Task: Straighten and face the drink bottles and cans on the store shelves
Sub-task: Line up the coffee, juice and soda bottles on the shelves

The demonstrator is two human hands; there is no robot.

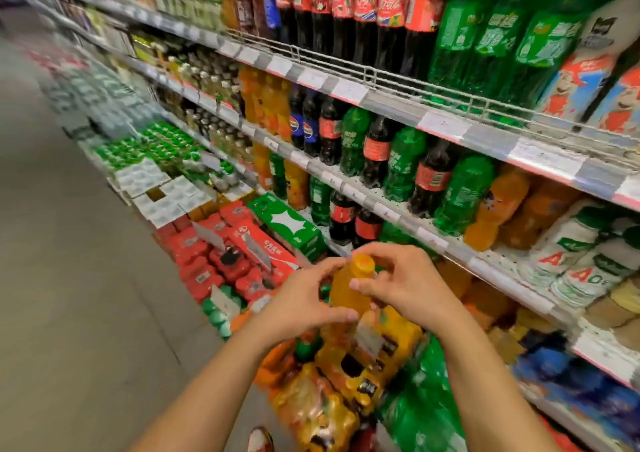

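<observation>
Orange bottle (349, 289) | left hand (304, 299) grip: holds it | right hand (405, 285) grip: holds it

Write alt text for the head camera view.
Both hands, left and right, hold an orange drink bottle upright in front of store shelves packed with cola, green soda and orange drink bottles. Shrink-wrapped drink packs are stacked below.
</observation>
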